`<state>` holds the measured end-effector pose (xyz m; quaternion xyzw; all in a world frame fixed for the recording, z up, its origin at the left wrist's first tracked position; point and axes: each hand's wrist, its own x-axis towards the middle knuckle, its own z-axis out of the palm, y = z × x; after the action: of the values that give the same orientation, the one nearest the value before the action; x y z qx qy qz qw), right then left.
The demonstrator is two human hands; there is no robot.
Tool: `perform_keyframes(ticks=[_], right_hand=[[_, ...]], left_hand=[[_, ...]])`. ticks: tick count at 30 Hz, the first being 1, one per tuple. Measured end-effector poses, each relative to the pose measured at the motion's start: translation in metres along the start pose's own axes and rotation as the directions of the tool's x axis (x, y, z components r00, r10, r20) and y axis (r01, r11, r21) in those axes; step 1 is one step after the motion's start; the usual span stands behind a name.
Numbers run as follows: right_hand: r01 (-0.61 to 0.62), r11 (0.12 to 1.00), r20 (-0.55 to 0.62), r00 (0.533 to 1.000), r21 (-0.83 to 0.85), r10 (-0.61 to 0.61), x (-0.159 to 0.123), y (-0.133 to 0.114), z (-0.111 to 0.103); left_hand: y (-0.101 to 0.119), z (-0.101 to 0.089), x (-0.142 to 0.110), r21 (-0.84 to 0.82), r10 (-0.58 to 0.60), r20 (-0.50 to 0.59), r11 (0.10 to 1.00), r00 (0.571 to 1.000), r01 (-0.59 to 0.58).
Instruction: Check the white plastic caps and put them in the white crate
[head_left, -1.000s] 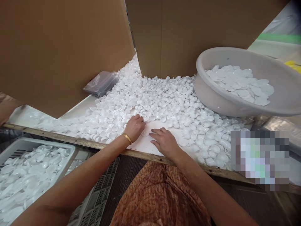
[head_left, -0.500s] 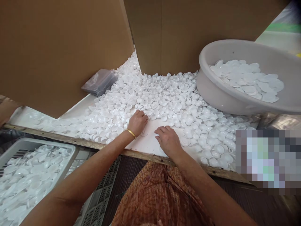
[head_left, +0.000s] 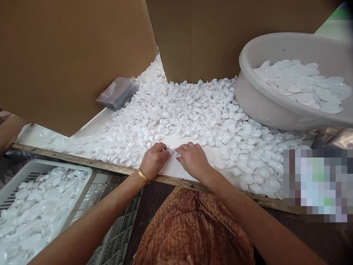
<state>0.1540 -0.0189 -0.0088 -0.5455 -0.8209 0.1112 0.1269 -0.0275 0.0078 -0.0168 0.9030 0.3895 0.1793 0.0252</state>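
Small white plastic toy cups (head_left: 193, 99) lie heaped across the white tabletop, with flat white saucers (head_left: 256, 173) among them on the right. My left hand (head_left: 154, 159), with a gold bangle at its wrist, is closed in a pinch on a small white cup, mostly hidden by the fingers. Close beside it, my right hand (head_left: 193, 159) has its fingers bent at the edge of a small white saucer (head_left: 173, 152). The two hands nearly meet over the bare strip near the table's front edge.
A large grey-white tub (head_left: 264, 106) holding saucers stands at right. Brown cardboard sheets (head_left: 68, 55) rise behind the heap, beside a clear plastic packet (head_left: 117, 92). A white crate (head_left: 89, 180) of white pieces sits lower left. Another person's arm (head_left: 9, 130) shows at far left.
My left hand has drawn back from the heap toward the table edge. My right hand has shifted slightly left, so both hands now meet at the small saucer. The view has shifted slightly.
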Motion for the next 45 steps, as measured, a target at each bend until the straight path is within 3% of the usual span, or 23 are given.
perform_keyframes(ticks=[7,12,17,21,27,33,35,40,45], right_hand=[[-0.068,0.99,0.018,0.998,0.121,0.066,0.018,0.006,0.017],[-0.103,0.944,0.032,0.995,0.314,0.098,0.02,0.01,0.026],[-0.13,0.883,0.038,0.991,0.451,0.127,0.018,0.013,0.021],[-0.163,0.856,0.067,0.987,0.49,0.149,0.017,0.013,0.015],[-0.219,0.854,0.056,0.974,0.472,0.219,0.026,0.015,0.017],[-0.258,0.837,0.061,0.963,0.483,0.261,0.028,0.018,0.016],[-0.27,0.835,0.076,0.961,0.479,0.266,0.028,0.018,0.015],[-0.272,0.854,0.091,0.962,0.443,0.259,0.029,0.017,0.015],[-0.248,0.876,0.064,0.968,0.413,0.243,0.025,0.014,0.016]], left_hand=[[0.003,-0.002,0.012,0.091,0.011,0.096,0.996,0.995,-0.02],[0.0,-0.006,0.026,0.095,0.119,0.255,0.985,0.959,-0.148],[0.002,-0.012,0.039,0.167,0.206,0.359,0.946,0.91,-0.279],[0.004,-0.014,0.046,0.154,0.261,0.429,0.922,0.865,-0.355],[-0.001,-0.013,0.048,0.143,0.278,0.441,0.917,0.853,-0.373],[0.002,-0.016,0.051,0.122,0.311,0.513,0.896,0.8,-0.426],[0.002,-0.014,0.048,0.128,0.312,0.497,0.896,0.81,-0.424],[0.0,-0.006,0.037,0.159,0.239,0.373,0.936,0.897,-0.315],[0.004,-0.006,0.034,0.079,0.179,0.339,0.973,0.924,-0.217]])
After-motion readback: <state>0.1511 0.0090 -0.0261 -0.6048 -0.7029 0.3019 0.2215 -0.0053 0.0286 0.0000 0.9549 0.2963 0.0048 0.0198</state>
